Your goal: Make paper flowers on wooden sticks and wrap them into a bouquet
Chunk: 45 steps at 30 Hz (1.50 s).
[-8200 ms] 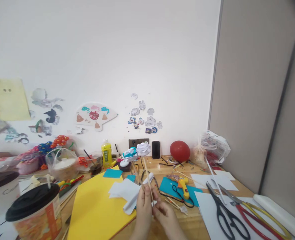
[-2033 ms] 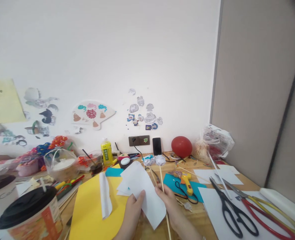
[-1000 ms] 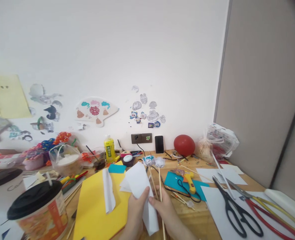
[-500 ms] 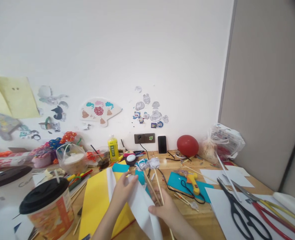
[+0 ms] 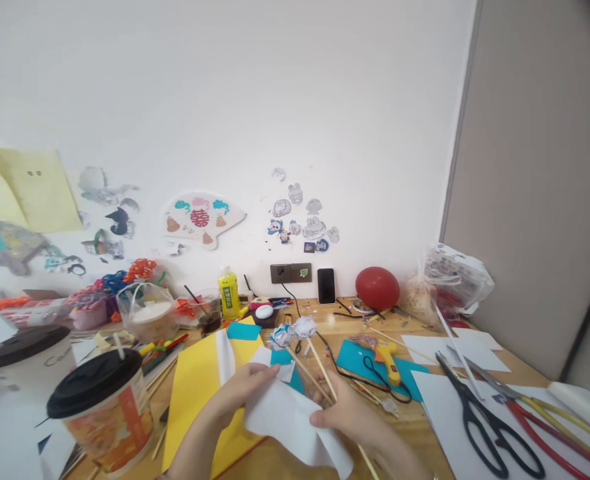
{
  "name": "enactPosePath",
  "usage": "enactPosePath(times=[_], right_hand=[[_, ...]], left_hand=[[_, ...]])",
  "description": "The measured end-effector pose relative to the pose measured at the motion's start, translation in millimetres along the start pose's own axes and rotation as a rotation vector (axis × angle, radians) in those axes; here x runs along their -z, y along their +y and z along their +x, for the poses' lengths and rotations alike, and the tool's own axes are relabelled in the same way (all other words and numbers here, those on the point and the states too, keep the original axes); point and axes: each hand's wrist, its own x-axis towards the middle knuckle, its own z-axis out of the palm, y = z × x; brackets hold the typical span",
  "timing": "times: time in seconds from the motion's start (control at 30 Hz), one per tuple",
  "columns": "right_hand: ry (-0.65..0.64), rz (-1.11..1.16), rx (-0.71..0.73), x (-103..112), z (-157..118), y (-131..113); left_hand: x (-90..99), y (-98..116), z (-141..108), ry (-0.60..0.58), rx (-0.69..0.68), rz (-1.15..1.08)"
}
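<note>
A sheet of white paper (image 5: 289, 417) hangs between my two hands, its lower end curling. My left hand (image 5: 242, 393) pinches the paper's upper left edge between thumb and fingers. In my right hand (image 5: 342, 407) are thin wooden sticks (image 5: 319, 363), and its thumb presses on the paper's right side. Two crumpled paper balls, one white (image 5: 305, 327) and one white and blue (image 5: 282, 336), top the sticks. Under my left forearm lies a yellow sheet (image 5: 189, 393) with a white strip on it.
Lidded cups (image 5: 107, 420) stand at the left, a yellow bottle (image 5: 229, 293) behind. At the right are a yellow glue gun (image 5: 389, 365) on blue paper, black-handled scissors (image 5: 489, 427) and red-handled scissors (image 5: 539, 427) on white paper. A red balloon (image 5: 377, 288) and a phone (image 5: 326, 287) are near the wall.
The white paper has opened out wider and tilted between my hands. My left hand has turned flatter over its edge, and my right hand has shifted slightly right with the sticks.
</note>
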Motion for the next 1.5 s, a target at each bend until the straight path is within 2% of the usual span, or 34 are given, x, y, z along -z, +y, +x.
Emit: enactPosePath(times=[0.1,0.23,0.4,0.63,0.77,0.97,1.1,1.2,1.3,1.37,1.43,1.5], right_hand=[[-0.026,-0.043,-0.068,8,-4,-11],[-0.021,-0.173,-0.099,16,-6,-17],[-0.03,-0.257,-0.08,19,-1,-3],[-0.066,-0.265,-0.102,9,0,3],[-0.037,-0.377,-0.085,12,-1,0],[0.004,-0.486,-0.027,31,1,-5],[0.044,-0.434,0.032,46,4,-12],[0.082,-0.354,0.065,50,5,-14],[0.079,-0.265,0.044,43,6,-14],[0.065,-0.238,0.045,37,6,-14],[0.135,-0.24,0.096,33,8,-16],[0.26,-0.236,0.166,34,10,-20]], left_hand=[[3.2,-6,-1,-0.177,0.032,0.007],[3.5,-12,5,-0.357,-0.11,0.121],[-2.9,-13,5,-0.411,-0.21,0.215],[-29.0,-8,-2,-0.512,-0.342,0.356],[-34.9,-6,-2,-0.5,-0.359,0.384],[-23.3,-4,0,-0.444,-0.34,0.412],[-12.1,-5,1,-0.409,-0.329,0.417],[-11.1,-5,-1,-0.423,-0.316,0.417],[-22.5,-5,-5,-0.517,-0.318,0.414],[-35.2,-5,-7,-0.565,-0.293,0.323],[-47.6,-4,-8,-0.521,-0.211,0.147],[-56.3,-4,-8,-0.441,-0.147,0.034]])
